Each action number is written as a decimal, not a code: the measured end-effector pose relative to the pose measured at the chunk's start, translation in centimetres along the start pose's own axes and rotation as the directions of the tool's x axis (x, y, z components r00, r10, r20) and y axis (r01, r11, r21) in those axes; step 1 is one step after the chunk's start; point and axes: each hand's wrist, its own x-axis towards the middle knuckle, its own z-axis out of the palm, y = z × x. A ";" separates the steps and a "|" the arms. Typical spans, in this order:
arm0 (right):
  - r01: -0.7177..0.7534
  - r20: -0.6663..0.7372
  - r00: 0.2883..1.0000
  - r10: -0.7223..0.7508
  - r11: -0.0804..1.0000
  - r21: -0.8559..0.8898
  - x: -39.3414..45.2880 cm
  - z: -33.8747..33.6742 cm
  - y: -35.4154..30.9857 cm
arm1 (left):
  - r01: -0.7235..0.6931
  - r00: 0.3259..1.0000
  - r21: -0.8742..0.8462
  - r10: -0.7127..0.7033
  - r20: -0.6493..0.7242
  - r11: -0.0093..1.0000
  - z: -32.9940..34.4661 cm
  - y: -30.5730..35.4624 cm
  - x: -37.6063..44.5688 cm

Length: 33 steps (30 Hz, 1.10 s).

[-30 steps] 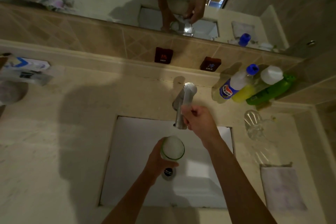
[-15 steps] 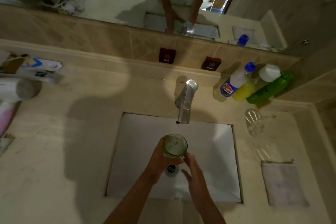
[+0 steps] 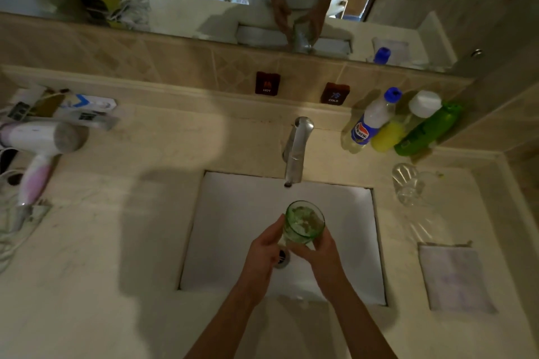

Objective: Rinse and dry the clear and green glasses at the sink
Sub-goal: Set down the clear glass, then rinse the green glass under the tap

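Two bare hands wrapped around one translucent green drinking glass (image 3: 304,222), held upright over the white rectangular sink basin (image 3: 233,227), just in front of the chrome tap spout (image 3: 297,151) and above the drain. Left hand (image 3: 264,253) curled against the glass's near-left wall; right hand (image 3: 319,249) cupping base and right side, fingers closed on it. Inside the glass, something pale and frothy, likely water or suds. No stream visible from the spout.

Well apart, on the beige stone counter (image 3: 116,242) to the right: a clear ribbed tumbler (image 3: 406,183), upright, and nearer the front edge a folded pale cloth (image 3: 455,277), presumably for drying.

Risks, as judged: wet glass slipping between damp palms and striking the hard basin; tipping too fast and splashing over the counter; knocking the rim on the spout if raised carelessly; reaching for the cloth and clipping the clear tumbler.

Legible writing: "HOT" on the dark red wall plate (image 3: 267,83), "COLD" on its neighbour (image 3: 334,93). A Pepsi-style roundel on the blue-capped plastic bottle (image 3: 370,122); its lettering too small to read.
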 end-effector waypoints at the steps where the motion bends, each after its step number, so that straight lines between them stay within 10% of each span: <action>1: 0.009 -0.011 1.000 -0.009 1.000 -0.015 0.1 -0.3 -0.3 | 0.003 1.000 0.005 -0.003 -0.004 1.000 0.1 -0.2 -0.2; 8: 0.017 0.019 1.000 -0.015 0.997 -0.080 -0.3 -2.6 -0.5 | 0.030 1.000 0.023 -0.030 -0.009 0.999 0.3 -0.1 -2.5; 11: 0.043 0.018 0.999 -0.042 0.993 -0.110 -1.0 -3.5 -0.3 | 0.039 0.975 0.253 0.018 -0.220 0.967 -0.1 -1.8 -3.0; 16: 0.055 0.015 0.998 -0.053 0.982 -0.182 -2.1 -5.6 0.8 | 0.134 0.935 0.785 0.186 -0.303 0.605 -1.5 -6.0 -3.9; 22: 0.021 0.060 0.998 -0.006 0.968 -0.251 -2.8 -8.4 2.4 | 0.167 0.951 0.978 0.240 -0.194 0.126 -1.7 -9.2 -4.3; 33: -0.015 0.075 0.996 0.054 0.895 -0.446 -1.6 -11.1 4.2 | 0.157 0.905 0.988 0.399 -0.149 0.014 -1.1 -9.7 -4.3</action>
